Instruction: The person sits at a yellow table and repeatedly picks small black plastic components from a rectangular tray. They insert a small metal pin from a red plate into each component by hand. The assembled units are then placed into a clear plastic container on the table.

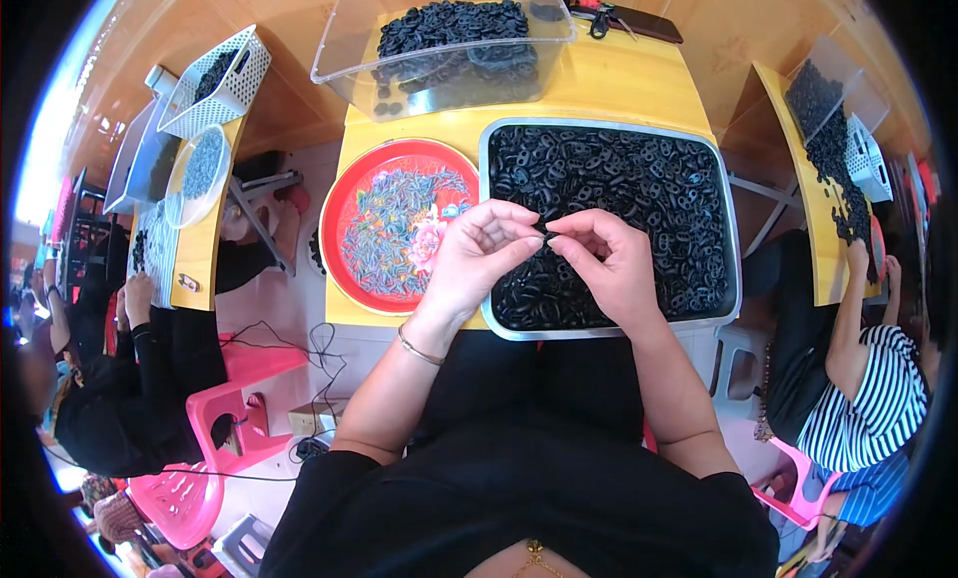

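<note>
Over the left part of a metal tray (pixel 733 234), my left hand (pixel 484 244) and my right hand (pixel 611 264) meet with thumbs and forefingers pinched. A small black piece (pixel 543 225) shows between the left fingertips. What the right fingers pinch is too small to make out. The tray holds a thick layer of black oval pieces (pixel 639 169) with holes in them. Left of it, partly behind my left hand, lies a round red tray (pixel 334 219) with a flower pattern. Small thin grey metal parts (pixel 384 244) are scattered on it.
A clear plastic bin (pixel 344 84) of black pieces stands at the back of the yellow table (pixel 639 84). Behind it to the right lie a dark case (pixel 644 24) and small tools. Co-workers sit at tables left and right. A pink chair (pixel 249 368) and cables are at lower left.
</note>
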Tool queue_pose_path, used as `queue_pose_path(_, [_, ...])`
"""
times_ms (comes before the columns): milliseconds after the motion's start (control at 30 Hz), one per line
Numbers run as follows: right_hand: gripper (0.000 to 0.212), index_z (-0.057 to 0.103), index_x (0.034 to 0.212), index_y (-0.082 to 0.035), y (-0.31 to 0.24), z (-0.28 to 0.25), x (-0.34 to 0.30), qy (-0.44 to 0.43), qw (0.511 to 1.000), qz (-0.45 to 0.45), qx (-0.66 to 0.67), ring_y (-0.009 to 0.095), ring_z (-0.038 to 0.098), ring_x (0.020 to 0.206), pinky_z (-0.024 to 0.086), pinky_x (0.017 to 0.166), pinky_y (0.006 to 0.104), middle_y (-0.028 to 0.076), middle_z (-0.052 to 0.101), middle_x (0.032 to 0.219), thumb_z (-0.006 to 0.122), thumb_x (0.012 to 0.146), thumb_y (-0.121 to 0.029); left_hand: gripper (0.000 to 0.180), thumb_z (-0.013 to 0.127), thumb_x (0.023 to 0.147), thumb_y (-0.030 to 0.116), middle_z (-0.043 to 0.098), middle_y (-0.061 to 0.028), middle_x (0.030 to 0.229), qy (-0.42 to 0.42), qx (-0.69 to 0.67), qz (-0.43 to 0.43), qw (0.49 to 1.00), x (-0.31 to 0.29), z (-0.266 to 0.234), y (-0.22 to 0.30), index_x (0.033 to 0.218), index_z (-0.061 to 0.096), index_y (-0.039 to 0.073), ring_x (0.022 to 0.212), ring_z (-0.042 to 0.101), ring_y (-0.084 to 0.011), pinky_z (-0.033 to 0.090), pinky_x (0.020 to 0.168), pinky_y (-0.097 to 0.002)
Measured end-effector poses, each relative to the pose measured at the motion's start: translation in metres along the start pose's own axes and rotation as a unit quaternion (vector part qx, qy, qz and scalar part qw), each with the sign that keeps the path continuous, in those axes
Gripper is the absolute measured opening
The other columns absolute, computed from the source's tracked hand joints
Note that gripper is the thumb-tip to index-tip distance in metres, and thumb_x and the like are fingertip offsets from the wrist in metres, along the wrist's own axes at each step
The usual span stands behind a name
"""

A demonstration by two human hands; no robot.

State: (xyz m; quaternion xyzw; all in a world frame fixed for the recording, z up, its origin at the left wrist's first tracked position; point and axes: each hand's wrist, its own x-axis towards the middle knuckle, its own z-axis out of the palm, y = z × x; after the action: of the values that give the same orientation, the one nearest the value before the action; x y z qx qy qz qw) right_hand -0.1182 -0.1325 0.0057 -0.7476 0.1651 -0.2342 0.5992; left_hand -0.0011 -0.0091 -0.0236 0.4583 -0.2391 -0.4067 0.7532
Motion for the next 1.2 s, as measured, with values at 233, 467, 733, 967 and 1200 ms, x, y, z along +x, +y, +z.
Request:
queue_pose_path(233, [0.011, 0.065, 0.087, -0.002, -0.004, -0.003, -0.001, -0.021, 0.987, -0.091, -0.129, 0.012, 0.061, 0.067, 0.048, 0.060, 0.0225, 0.007, 0.062, 0.077, 0.066, 0.075, -0.001, 0.028, 0.061, 0.078, -0.008, 0.062, -0.0015, 0.084, -0.026, 0.046, 0.015, 0.999, -0.003, 0.000, 0.007, 0.104, 0.056, 0.001, 0.077, 0.059, -0.0053, 0.048, 0.073, -0.0187])
queue_pose_path(467, [0.014, 0.066, 0.090, -0.001, 0.008, 0.000, -0.002, -0.007, 0.999, 0.015, 0.049, 0.012, 0.062, 0.073, 0.050, 0.065, 0.0222, 0.007, 0.063, 0.082, 0.064, 0.077, 0.000, 0.031, 0.063, 0.079, -0.004, 0.062, -0.0021, 0.083, -0.027, 0.066, 0.005, 0.997, -0.003, 0.004, 0.019, 0.109, 0.054, -0.001, 0.075, 0.059, -0.0053, 0.047, 0.068, -0.0179])
queue_pose_path(733, [0.016, 0.066, 0.092, -0.001, 0.010, 0.000, 0.000, 0.008, 1.000, -0.025, 0.014, 0.013, 0.063, 0.075, 0.050, 0.066, 0.0228, 0.009, 0.063, 0.084, 0.063, 0.077, 0.002, 0.013, 0.059, 0.087, 0.015, 0.062, -0.0018, 0.074, -0.031, 0.152, -0.061, 0.986, -0.004, 0.002, 0.019, 0.088, 0.060, 0.002, 0.068, 0.056, -0.0051, 0.045, 0.062, -0.0186])
queue_pose_path(967, [0.015, 0.066, 0.091, -0.001, 0.008, 0.001, -0.001, 0.008, 0.999, -0.044, -0.022, 0.014, 0.063, 0.073, 0.050, 0.065, 0.0236, 0.009, 0.064, 0.083, 0.063, 0.077, 0.001, 0.011, 0.060, 0.086, 0.013, 0.062, -0.0016, 0.072, -0.007, 0.131, -0.061, 0.989, -0.004, 0.003, 0.014, 0.084, 0.061, 0.002, 0.066, 0.056, -0.0054, 0.045, 0.061, -0.0187])
queue_pose_path(1200, [0.015, 0.066, 0.090, -0.001, 0.008, 0.003, -0.001, 0.009, 0.999, -0.045, -0.016, 0.014, 0.063, 0.072, 0.050, 0.064, 0.0237, 0.009, 0.064, 0.082, 0.063, 0.076, 0.002, 0.004, 0.061, 0.084, 0.005, 0.062, -0.0002, 0.074, -0.003, 0.126, -0.029, 0.992, -0.004, 0.002, 0.010, 0.082, 0.061, 0.002, 0.068, 0.055, -0.0031, 0.044, 0.061, -0.0180])
